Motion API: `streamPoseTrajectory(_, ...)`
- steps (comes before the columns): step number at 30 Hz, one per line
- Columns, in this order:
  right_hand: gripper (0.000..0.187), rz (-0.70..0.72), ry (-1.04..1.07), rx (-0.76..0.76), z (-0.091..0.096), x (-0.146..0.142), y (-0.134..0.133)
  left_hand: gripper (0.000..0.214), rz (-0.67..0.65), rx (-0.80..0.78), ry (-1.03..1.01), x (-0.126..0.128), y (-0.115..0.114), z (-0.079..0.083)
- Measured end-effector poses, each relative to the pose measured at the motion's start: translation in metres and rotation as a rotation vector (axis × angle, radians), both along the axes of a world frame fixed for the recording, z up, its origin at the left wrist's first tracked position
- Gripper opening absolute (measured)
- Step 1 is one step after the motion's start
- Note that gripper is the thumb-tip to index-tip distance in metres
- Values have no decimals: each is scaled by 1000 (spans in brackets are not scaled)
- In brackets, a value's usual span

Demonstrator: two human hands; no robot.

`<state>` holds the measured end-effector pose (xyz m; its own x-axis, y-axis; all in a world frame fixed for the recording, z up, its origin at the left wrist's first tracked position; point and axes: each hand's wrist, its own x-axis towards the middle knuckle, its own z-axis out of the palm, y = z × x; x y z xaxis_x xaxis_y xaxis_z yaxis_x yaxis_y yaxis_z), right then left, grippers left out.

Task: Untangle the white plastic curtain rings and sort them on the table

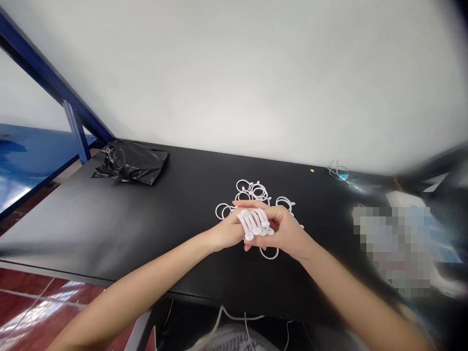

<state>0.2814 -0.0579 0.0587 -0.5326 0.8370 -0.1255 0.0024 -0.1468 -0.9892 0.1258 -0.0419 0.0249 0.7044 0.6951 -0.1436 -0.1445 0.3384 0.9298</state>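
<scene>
Several white plastic rings [255,223] with small round tabs sit side by side around the fingers of my left hand [228,233]. Those fingers are mostly hidden by the rings and by my other hand. From the right, my right hand [288,231] closes around the ringed fingers and the rings, its fingertips reaching above and below them. More loose white rings [259,191] lie on the black table just beyond my hands, with another ring [269,253] below them, partly covered by my right hand.
A crumpled black plastic bag [133,163] rests on the black table [175,204] at the back left. Clear plastic wrapping [338,173] lies at the back right, near a blurred package [395,248]. A blue metal frame [54,78] and white wall [237,83] border the table.
</scene>
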Motion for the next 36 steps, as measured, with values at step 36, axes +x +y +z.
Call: streamPoseTrajectory(36,18,12,-144,55,22,45,11,16,-30,475,156,-20,3,17)
